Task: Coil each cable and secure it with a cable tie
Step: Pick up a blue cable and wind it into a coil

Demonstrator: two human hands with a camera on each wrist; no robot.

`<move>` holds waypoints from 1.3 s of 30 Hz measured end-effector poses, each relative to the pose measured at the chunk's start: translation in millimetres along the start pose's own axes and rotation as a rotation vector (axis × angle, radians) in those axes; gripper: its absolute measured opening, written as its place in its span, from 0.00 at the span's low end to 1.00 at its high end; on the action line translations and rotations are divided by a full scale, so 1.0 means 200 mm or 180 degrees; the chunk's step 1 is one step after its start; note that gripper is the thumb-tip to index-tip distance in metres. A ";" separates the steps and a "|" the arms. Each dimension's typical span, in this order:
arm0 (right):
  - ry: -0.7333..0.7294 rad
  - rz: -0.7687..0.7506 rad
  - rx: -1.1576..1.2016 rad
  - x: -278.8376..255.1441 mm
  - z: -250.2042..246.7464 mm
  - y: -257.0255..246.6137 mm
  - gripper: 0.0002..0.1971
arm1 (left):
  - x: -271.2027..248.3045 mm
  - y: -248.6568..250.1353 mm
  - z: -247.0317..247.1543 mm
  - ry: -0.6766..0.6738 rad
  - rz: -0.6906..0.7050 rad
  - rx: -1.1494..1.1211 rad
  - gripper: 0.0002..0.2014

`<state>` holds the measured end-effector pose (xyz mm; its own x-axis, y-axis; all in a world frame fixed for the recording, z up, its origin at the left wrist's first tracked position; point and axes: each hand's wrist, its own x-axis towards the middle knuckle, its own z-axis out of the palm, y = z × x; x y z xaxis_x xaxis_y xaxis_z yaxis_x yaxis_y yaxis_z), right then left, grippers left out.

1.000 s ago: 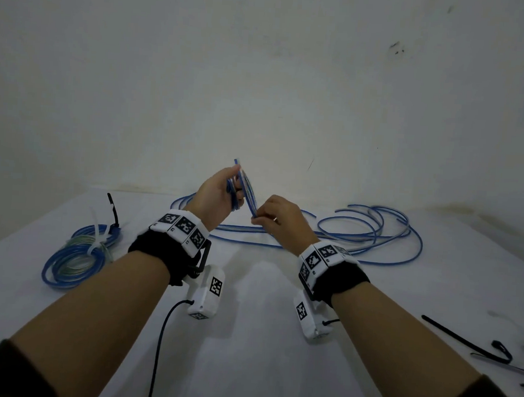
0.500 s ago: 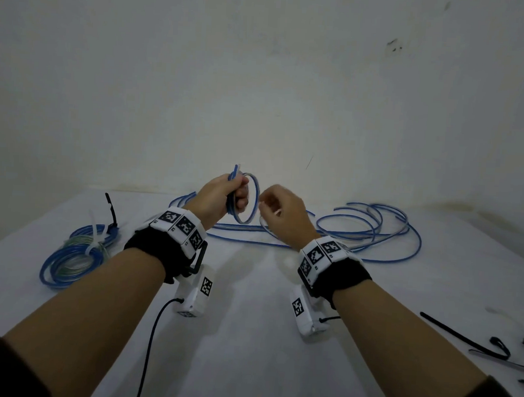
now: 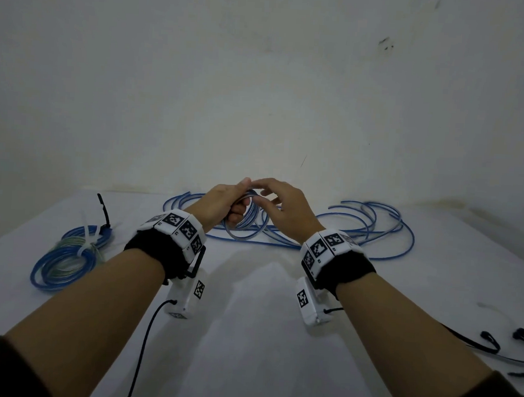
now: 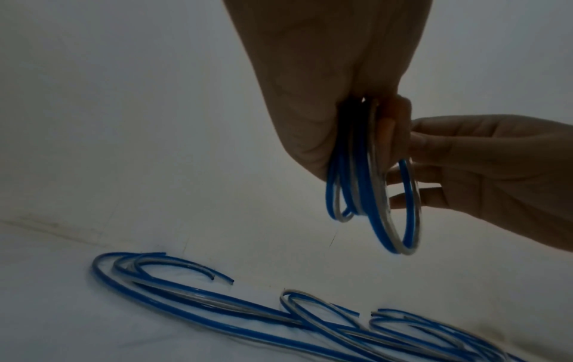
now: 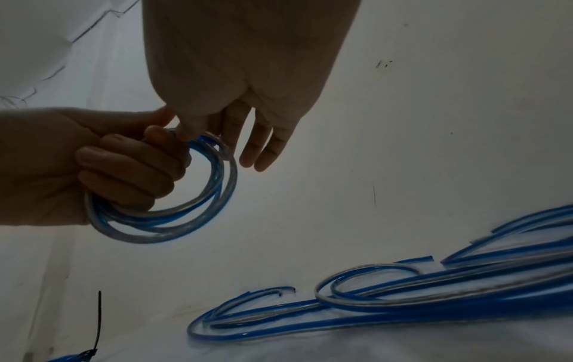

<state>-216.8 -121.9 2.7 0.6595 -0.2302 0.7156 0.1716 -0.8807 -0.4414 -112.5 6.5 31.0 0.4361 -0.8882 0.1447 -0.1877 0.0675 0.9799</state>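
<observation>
A small coil of blue-and-clear cable (image 3: 247,225) (image 4: 375,196) (image 5: 198,208) hangs upright above the table. My left hand (image 3: 237,209) (image 5: 124,166) grips it on its left side, fingers curled through the loops. My right hand (image 3: 264,192) (image 5: 198,132) is at the coil's top: its thumb and forefinger pinch the outer loop, and the other fingers hang straight. More loose blue cable (image 3: 369,229) (image 4: 217,301) (image 5: 403,301) sprawls on the table behind the hands. Whether it joins the held coil is hidden.
A coiled blue cable bundle (image 3: 66,263) bound with white ties lies at the left, a black tie (image 3: 103,210) (image 5: 98,323) sticking up from it. Several black cable ties (image 3: 488,341) lie at the right edge of the white table (image 3: 246,335). A wall stands close behind.
The right hand has swung from the coil's lower right up to its top, laying on another loop. Both hands have sunk lower, and the coil now faces me more.
</observation>
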 end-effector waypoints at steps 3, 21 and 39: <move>-0.0020 0.0158 0.0210 -0.01 -0.02 -0.01 0.10 | 0.02 0.00 0.01 0.0232 -0.0033 0.0053 0.24; -0.0023 0.0867 0.1022 -0.04 -0.08 -0.01 0.10 | 0.07 0.01 0.12 -0.0311 0.0102 0.0251 0.22; 0.0783 0.1249 -0.0346 -0.30 -0.54 0.13 0.10 | 0.21 0.06 0.67 -0.0788 0.0337 0.0578 0.18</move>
<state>-330.4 -176.4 6.3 0.4642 -0.6337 0.6189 -0.1420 -0.7429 -0.6542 -214.6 -91.6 31.0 0.1825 -0.9656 0.1850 -0.3843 0.1032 0.9174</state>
